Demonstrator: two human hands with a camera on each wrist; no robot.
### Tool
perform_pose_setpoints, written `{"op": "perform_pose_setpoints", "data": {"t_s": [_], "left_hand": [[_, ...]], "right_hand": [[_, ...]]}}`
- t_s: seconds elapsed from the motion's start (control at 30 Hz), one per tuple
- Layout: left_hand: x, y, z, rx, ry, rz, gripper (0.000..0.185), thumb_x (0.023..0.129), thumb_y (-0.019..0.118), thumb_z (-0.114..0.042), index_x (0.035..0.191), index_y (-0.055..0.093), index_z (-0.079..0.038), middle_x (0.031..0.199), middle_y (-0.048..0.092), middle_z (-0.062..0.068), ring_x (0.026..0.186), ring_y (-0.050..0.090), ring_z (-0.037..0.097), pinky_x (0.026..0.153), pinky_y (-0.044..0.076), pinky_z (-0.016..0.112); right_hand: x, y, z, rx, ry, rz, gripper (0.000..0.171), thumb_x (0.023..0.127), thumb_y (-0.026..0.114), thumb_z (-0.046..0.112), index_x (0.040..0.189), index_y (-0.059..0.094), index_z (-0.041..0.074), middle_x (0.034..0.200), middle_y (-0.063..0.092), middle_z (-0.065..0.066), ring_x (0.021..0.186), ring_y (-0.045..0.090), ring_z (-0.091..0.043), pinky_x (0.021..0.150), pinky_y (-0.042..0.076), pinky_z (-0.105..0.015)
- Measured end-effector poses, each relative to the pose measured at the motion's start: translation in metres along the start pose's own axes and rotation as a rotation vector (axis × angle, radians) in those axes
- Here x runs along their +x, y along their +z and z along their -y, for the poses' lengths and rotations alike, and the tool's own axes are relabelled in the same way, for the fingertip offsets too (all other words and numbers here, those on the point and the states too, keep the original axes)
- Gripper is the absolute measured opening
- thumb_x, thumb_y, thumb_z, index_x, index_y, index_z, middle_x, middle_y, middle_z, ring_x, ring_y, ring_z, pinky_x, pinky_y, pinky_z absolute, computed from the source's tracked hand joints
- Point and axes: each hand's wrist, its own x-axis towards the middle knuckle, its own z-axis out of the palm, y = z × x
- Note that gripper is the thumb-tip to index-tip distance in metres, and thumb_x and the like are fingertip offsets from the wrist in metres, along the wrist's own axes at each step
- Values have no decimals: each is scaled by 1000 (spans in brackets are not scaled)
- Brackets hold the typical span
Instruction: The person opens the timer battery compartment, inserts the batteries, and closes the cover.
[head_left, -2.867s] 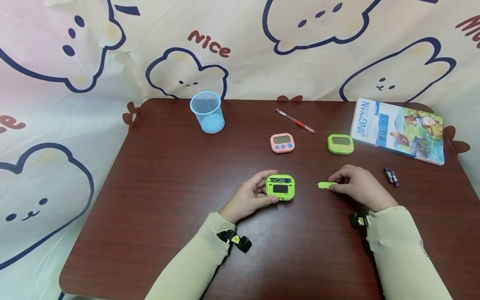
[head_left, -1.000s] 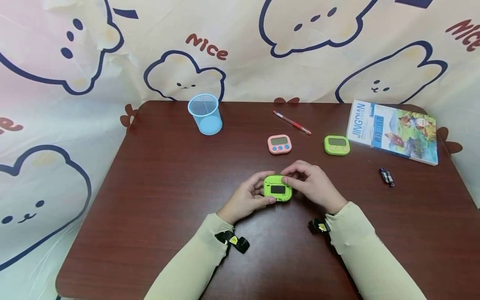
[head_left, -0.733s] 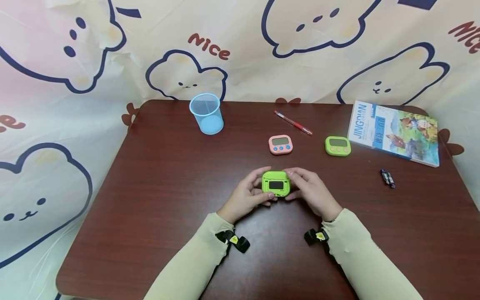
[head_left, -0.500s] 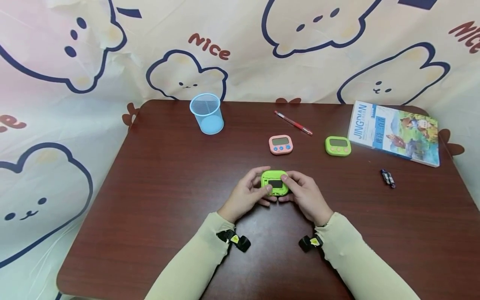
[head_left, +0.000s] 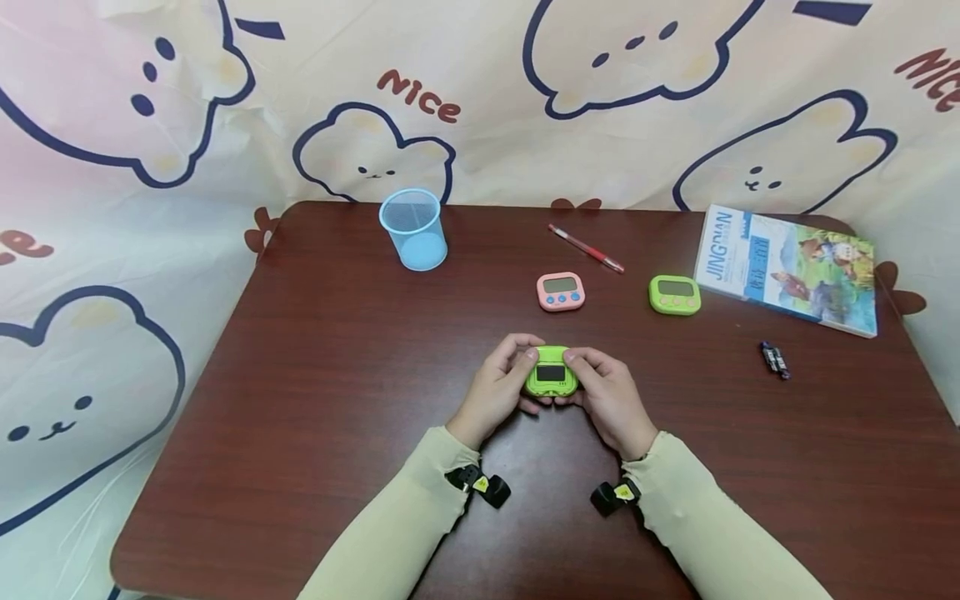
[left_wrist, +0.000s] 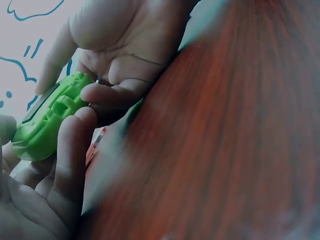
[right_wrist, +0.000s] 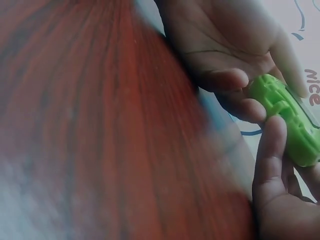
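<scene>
A green digital timer (head_left: 551,385) is held up between both hands at the middle of the table, its back with a dark rectangle facing up. My left hand (head_left: 493,390) grips its left side, thumb on the back near the upper corner. On the opposite side my right hand (head_left: 611,402) grips it the same way, thumb near the upper right corner. The small green battery cover now lies over the battery slot; whether it is fully seated I cannot tell. Fingers support the timer (left_wrist: 47,120) from below in the left wrist view.
Beyond the hands lie a pink timer (head_left: 560,292), another green timer (head_left: 674,296) and a red pen (head_left: 587,248). At the right are two small dark batteries (head_left: 775,361) and a book (head_left: 787,271). A blue cup (head_left: 420,246) stands at the back left.
The right hand has brought the battery cover left onto the timer's slot and now grips the timer's right side. The left thumb has shifted up from the lower edge.
</scene>
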Motion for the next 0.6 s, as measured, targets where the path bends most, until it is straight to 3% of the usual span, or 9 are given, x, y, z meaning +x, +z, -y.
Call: {"op": "perform_pose_setpoints", "data": {"t_s": [0.13, 0.23, 0.37, 0.6], "left_hand": [[0, -2, 0, -3, -65, 24, 33, 108, 47, -31, 133, 54, -11, 94, 68, 16, 60, 70, 25, 41, 53, 33], [2, -3, 1, -30, -104, 36, 33, 108, 46, -33, 131, 56, -12, 92, 69, 17, 58, 69, 23, 47, 57, 35], [3, -3, 1, -52, -93, 35, 32, 108, 47, -29, 131, 57, -9, 91, 69, 18, 58, 69, 21, 54, 60, 38], [1, -2, 1, -44, -64, 60, 30, 109, 47, -23, 132, 56, -6, 88, 68, 17, 57, 68, 20, 54, 60, 36]], "right_hand": [[0, 3, -1, 9, -6, -28, 34, 104, 58, 19, 119, 61, -11, 110, 62, -22, 70, 65, -16, 63, 60, -30], [0, 5, 0, 4, -10, -46, 35, 104, 58, 19, 122, 60, -11, 112, 61, -25, 69, 65, -15, 63, 60, -30], [0, 6, 2, 4, -4, -55, 32, 104, 56, 15, 122, 60, -12, 112, 60, -27, 67, 64, -15, 62, 60, -30], [1, 3, 0, 22, 4, -60, 31, 102, 54, 8, 122, 60, -15, 106, 65, -22, 67, 65, -16, 60, 59, -29]]}}
